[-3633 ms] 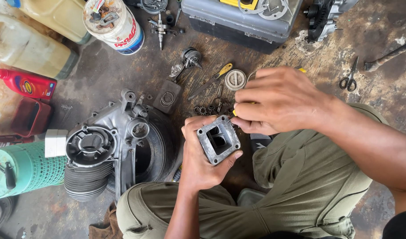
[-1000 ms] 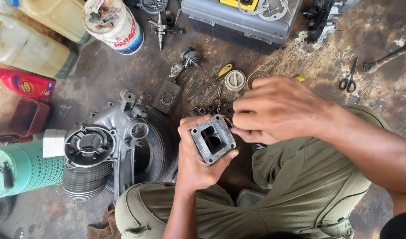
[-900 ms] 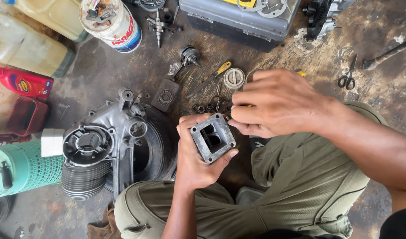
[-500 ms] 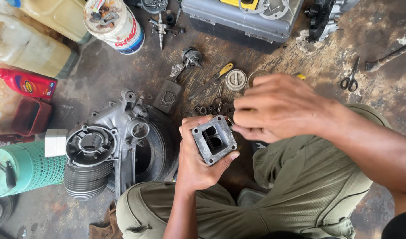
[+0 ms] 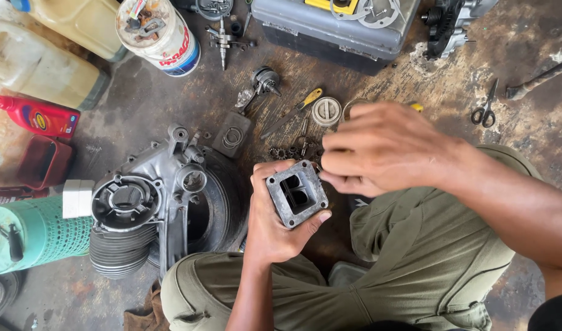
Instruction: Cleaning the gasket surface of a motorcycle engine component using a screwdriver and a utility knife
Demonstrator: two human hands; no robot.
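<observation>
My left hand (image 5: 271,224) grips a small square grey metal block (image 5: 297,193) with two rectangular openings and holes at its corners, held face up over my lap. My right hand (image 5: 385,150) hovers just right of the block, fingers curled together, its fingertips touching the block's right edge. Whether those fingers pinch a small part is hidden. A grey engine casing with a finned cylinder (image 5: 152,211) lies on the floor to the left of my left hand.
A grey toolbox (image 5: 336,27) stands at the top. Small parts, a yellow-handled screwdriver (image 5: 302,104) and a round bearing (image 5: 325,111) lie on the dirty floor. Scissors (image 5: 484,107) lie at right. Jugs, a red bottle (image 5: 39,116) and a green can (image 5: 30,233) crowd the left.
The block has stayed in my left hand, shifting only slightly. My right hand has kept working at its right edge with small finger movements.
</observation>
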